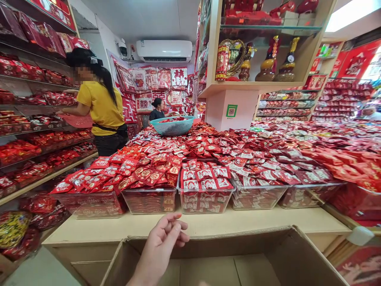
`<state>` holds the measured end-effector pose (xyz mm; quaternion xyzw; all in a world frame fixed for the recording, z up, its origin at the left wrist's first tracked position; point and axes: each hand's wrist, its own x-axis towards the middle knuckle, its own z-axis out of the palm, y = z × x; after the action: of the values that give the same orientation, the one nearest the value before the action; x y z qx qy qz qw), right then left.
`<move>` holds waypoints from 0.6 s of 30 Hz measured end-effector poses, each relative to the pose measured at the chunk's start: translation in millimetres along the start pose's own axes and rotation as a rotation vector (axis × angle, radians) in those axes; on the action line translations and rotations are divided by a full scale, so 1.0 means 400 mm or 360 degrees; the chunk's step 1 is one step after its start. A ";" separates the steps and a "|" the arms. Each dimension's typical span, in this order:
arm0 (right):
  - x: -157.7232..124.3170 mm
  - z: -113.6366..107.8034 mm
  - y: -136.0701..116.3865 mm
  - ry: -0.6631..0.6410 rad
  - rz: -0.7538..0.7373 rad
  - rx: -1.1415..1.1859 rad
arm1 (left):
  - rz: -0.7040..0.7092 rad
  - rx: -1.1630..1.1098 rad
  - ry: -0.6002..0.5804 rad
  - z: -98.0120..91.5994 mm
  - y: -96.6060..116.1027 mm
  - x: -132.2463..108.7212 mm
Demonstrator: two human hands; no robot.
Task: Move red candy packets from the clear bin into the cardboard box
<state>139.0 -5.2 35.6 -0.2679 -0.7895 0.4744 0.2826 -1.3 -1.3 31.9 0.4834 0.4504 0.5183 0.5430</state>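
My left hand [166,244] hangs over the near left part of an open cardboard box [247,236]. Its fingers are loosely bent and a little apart, the thumb lies across in front of them, and I see nothing held. Just beyond the fingertips stands a clear plastic bin [205,202] of small red-and-white packets [208,183]. To its left is another clear bin [149,201] heaped with red and gold packets [150,174]. Only a blurred sliver of skin, apparently my right hand [204,283], shows at the bottom edge; its fingers are hidden.
Bins line the front of the pale counter [80,228], with heaped packets behind. A turquoise basket [172,126] sits farther back. At left, a person in a yellow shirt [102,105] faces stocked shelves [38,105]; another person [156,111] is behind the basket. A display cabinet [229,85] overhangs the counter.
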 end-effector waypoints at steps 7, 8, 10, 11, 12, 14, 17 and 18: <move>-0.004 -0.093 -0.039 0.0659 0.0319 0.0740 | -0.0239 -0.0456 -0.0333 0.032 0.039 -0.022; -0.002 -0.101 -0.033 0.0686 0.0360 0.0781 | -0.0214 -0.0356 -0.0341 0.039 0.035 -0.024; -0.001 -0.104 -0.018 0.0646 0.0415 0.0822 | -0.0176 -0.0157 -0.0314 0.049 0.023 -0.026; -0.003 -0.102 -0.010 0.0639 0.0418 0.0830 | -0.0176 -0.0096 -0.0301 0.052 0.016 -0.025; -0.005 -0.100 -0.003 0.0651 0.0416 0.0827 | -0.0191 -0.0062 -0.0299 0.053 0.011 -0.022; -0.010 -0.097 0.008 0.0708 0.0422 0.0840 | -0.0223 -0.0017 -0.0269 0.049 0.003 -0.016; -0.015 -0.099 0.019 0.0703 0.0398 0.0867 | -0.0180 0.0081 -0.0250 0.040 0.001 -0.008; -0.015 -0.101 0.021 0.0688 0.0374 0.0849 | -0.0156 0.0124 -0.0265 0.039 0.001 -0.008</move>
<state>172.7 18.2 42.6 -0.3677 -0.5239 0.6253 0.4465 13.9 -5.3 34.1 0.5230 0.4464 0.4313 0.5841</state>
